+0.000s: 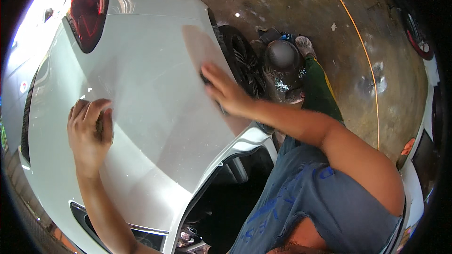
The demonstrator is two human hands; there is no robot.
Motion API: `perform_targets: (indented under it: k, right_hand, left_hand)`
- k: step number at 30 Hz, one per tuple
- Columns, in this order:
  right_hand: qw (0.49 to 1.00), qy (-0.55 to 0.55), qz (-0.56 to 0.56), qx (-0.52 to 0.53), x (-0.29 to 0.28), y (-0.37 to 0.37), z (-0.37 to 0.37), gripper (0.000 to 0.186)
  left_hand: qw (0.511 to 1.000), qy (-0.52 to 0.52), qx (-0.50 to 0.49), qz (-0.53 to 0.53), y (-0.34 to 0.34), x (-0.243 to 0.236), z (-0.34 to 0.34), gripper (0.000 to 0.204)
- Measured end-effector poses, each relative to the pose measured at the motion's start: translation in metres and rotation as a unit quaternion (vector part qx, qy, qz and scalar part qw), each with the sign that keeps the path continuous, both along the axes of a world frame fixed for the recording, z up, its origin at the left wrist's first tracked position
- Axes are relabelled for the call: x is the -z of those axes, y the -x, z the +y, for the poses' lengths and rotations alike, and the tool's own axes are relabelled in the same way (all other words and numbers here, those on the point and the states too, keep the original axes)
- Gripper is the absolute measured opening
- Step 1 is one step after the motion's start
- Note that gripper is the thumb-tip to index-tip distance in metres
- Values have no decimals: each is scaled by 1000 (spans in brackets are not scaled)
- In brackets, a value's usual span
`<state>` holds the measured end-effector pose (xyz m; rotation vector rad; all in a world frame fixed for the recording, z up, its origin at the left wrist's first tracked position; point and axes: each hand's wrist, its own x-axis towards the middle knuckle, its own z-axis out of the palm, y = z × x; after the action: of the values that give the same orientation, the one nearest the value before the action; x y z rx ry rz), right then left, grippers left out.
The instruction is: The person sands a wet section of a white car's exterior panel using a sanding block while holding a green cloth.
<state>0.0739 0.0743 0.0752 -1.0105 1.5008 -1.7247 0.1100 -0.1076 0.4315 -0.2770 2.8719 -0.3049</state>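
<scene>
A glossy white car body panel spreads beneath both my hands. My right hand lies against its right side, above the wheel, pressing on a dark flat pad that shows only at its edges under the fingers. My left hand is curled at the panel's left, with fingers bent toward the thumb. Something dark seems to sit within its palm, too hidden to name. Farther off on the left is the car's red tail light.
A black-spoked wheel stands right of the panel. Beside it are a grey rounded thing and a green trouser leg. An orange hose or cable crosses the stained floor. The car's dark opening lies near me; another white vehicle stands right.
</scene>
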Motion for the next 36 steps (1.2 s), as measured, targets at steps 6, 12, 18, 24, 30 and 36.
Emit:
perform_targets:
  k: [6, 12, 18, 24, 30, 36]
  right_hand:
    - [1000, 11, 1, 5, 14, 36, -27, 55]
    - [995, -29, -66, 69, 35, 96, -101, 51]
    - [997, 69, 22, -13, 0, -7, 19, 56]
    - [997, -2, -65, 47, 40, 110, -104, 53]
    - [1000, 7, -17, 15, 1, 8, -13, 55]
    - [1000, 2, -9, 18, 16, 56, -51, 54]
  left_hand:
    - [1000, 1, 1, 2, 8, -1, 2, 23]
    - [1000, -7, -7, 2, 16, 3, 1, 24]
    - [1000, 2, -9, -3, 0, 0, -2, 24]
    - [1000, 2, -10, -3, 20, 3, 4, 24]
    - [1000, 6, -23, -8, -3, -1, 0, 24]
    - [1000, 3, -1, 2, 11, 1, 2, 24]
